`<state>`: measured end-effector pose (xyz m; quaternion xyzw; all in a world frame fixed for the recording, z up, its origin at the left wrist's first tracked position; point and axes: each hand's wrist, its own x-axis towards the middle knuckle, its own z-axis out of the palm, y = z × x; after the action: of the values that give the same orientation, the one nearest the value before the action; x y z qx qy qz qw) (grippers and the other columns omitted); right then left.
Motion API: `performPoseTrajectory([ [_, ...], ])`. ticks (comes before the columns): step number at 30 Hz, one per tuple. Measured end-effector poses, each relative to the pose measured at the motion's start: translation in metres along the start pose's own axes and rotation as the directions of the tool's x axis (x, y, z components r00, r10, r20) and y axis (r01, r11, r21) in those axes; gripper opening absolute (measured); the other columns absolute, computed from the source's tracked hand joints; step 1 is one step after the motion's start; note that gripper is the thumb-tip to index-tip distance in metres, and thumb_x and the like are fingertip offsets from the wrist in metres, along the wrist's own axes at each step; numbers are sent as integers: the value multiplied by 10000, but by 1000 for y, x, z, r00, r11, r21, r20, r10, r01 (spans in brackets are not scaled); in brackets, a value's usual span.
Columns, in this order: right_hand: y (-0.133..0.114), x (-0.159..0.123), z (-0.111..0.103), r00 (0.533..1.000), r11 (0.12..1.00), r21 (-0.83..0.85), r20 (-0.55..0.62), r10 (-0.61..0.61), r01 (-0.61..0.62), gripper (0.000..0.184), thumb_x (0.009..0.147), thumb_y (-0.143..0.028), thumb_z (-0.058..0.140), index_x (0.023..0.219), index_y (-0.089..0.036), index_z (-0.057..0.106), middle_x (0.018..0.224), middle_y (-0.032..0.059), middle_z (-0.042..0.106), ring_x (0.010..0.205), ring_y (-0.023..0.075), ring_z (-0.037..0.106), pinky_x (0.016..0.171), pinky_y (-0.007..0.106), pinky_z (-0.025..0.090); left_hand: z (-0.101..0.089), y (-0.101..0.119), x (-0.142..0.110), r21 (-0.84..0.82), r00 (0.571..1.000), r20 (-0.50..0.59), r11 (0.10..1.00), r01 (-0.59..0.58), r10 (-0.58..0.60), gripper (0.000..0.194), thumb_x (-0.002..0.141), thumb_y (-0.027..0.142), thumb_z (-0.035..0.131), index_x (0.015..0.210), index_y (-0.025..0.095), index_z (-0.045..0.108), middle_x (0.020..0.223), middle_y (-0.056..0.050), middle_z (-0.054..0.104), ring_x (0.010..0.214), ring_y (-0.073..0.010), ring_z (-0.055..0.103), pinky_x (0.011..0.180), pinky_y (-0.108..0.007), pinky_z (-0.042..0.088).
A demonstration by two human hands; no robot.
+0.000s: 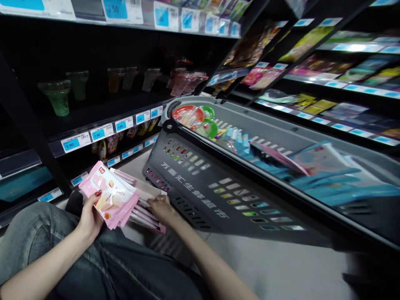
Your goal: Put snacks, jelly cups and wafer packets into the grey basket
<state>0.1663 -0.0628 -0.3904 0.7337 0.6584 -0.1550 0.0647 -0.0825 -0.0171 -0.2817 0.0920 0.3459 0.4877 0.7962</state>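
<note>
My left hand (92, 214) is closed around a small stack of pink-and-white snack packets (111, 193), with strawberries printed on the front. Just right of it, an open pink-and-white carton (146, 189) holds more packets standing in a row (145, 214). My right hand (162, 208) is curled over the carton's right end, fingers reaching inside its wall; the thumb is hidden. Both hands are above my lap, beside a grey shopping basket (193, 187).
Inside the basket lie red and green round-lidded items (195, 118) and several blue packets (328, 179). A dark shelf (31, 121) on the left carries cups of jelly-like product (58, 98) and price tags. More stocked shelves (353, 83) stand behind the basket, blurred.
</note>
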Motion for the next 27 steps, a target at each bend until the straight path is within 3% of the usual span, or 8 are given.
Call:
performPoseTrajectory([
  [4, -12, 0, -20, 983, 986, 101, -115, 143, -131, 262, 887, -263, 395, 1001, -146, 600, 1001, 140, 653, 985, 222, 575, 892, 310, 306, 0, 0, 1, -1, 999, -11, 999, -32, 32, 211, 685, 134, 591, 888, 162, 641, 800, -30, 733, 725, -176, 685, 669, -275, 562],
  [8, -10, -4, -54, 910, 913, 255, -186, 371, -320, 348, 881, -346, 337, 926, -149, 621, 828, 149, 678, 785, 256, 633, 678, 309, 397, -2, -1, 5, 15, 998, -45, 999, -46, 46, 216, 683, 143, 599, 895, 173, 631, 794, -15, 727, 711, -166, 681, 677, -271, 558],
  [12, -4, -27, -91, 846, 826, 469, -259, 466, -312, 409, 865, -382, 277, 826, -149, 611, 850, 117, 676, 795, 229, 619, 651, 275, 421, -5, -2, 8, 96, 997, -58, 994, -50, 56, 242, 673, 180, 618, 915, 183, 605, 808, 0, 708, 717, -168, 670, 658, -281, 552],
  [14, -13, -44, -104, 824, 641, 749, -253, 506, -164, 396, 821, -441, 327, 809, -144, 589, 841, 95, 668, 755, 212, 607, 620, 260, 434, -7, -4, 8, 147, 997, -55, 988, -41, 50, 257, 672, 199, 623, 927, 187, 594, 815, 4, 699, 722, -166, 665, 646, -274, 545],
  [17, -49, -66, -117, 873, 164, 982, -157, 461, 90, 348, 686, -491, 525, 785, -160, 568, 752, 47, 643, 655, 185, 573, 577, 253, 432, -10, -9, 6, 205, 998, -54, 978, -23, 35, 353, 648, 188, 654, 992, 206, 574, 803, 17, 692, 702, -156, 659, 641, -261, 534],
  [19, -78, -74, -119, 924, 77, 988, -155, 350, 137, 330, 674, -483, 559, 790, -174, 565, 734, 24, 622, 638, 166, 550, 576, 247, 422, -13, -14, 4, 253, 998, -42, 967, -30, 42, 441, 626, 173, 674, 1047, 230, 555, 812, 29, 692, 717, -155, 659, 673, -265, 528],
  [22, -110, -76, -116, 941, 261, 952, -225, 254, 157, 289, 769, -460, 468, 810, -187, 554, 757, 25, 596, 718, 181, 536, 648, 275, 416, -18, -20, 3, 338, 998, -14, 940, -47, 55, 532, 613, 168, 681, 1113, 261, 528, 865, 33, 698, 784, -175, 663, 741, -289, 517],
  [27, -126, -72, -97, 866, 599, 799, -336, 369, 55, 186, 837, -346, 374, 781, -203, 478, 876, 79, 542, 856, 235, 485, 792, 391, 378, -17, -23, 2, 293, 998, -26, 954, 61, -55, 435, 636, 209, 656, 1063, 193, 574, 891, -32, 725, 836, -233, 672, 781, -350, 520],
])
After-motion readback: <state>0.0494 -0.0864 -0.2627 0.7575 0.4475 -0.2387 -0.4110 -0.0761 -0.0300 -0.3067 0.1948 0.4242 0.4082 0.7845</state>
